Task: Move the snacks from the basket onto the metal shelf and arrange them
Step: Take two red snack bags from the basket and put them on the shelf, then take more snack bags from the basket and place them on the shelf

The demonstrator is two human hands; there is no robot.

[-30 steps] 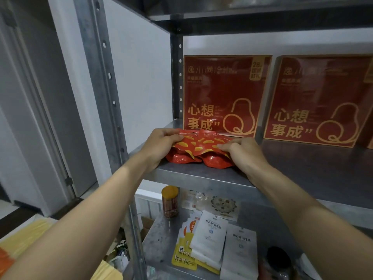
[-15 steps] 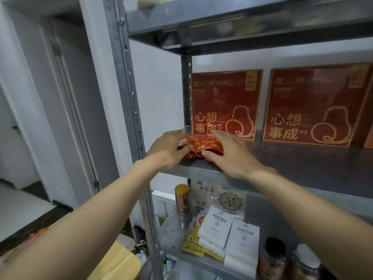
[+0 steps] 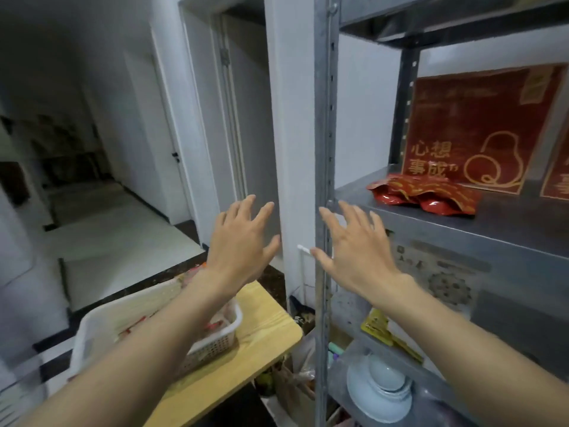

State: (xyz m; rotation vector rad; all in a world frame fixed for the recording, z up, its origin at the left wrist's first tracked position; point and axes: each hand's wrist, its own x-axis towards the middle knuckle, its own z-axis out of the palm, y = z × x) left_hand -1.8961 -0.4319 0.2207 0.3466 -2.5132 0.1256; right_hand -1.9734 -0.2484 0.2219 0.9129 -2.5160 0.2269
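A red snack packet with yellow print (image 3: pixel 425 195) lies flat on the metal shelf (image 3: pixel 508 223), near its left front corner, in front of a red box (image 3: pixel 480 131). Both my hands are off it and hold nothing. My left hand (image 3: pixel 243 241) hovers with spread fingers left of the shelf's upright post (image 3: pixel 323 167). My right hand (image 3: pixel 357 245) is in front of the post, below the shelf edge, fingers also spread. The white basket (image 3: pixel 92 328) stands on a wooden table (image 3: pixel 268 337) at lower left, with red snack packets inside, partly hidden by my left forearm.
A second red box (image 3: pixel 557 180) stands at the right edge of the shelf. Lower shelves hold packets (image 3: pixel 378 328) and stacked white bowls (image 3: pixel 381 389). A hallway with doors opens on the left.
Both hands have let go of the red packet and drawn back down and left, away from the shelf. The view has swung left, bringing the basket and table into sight.
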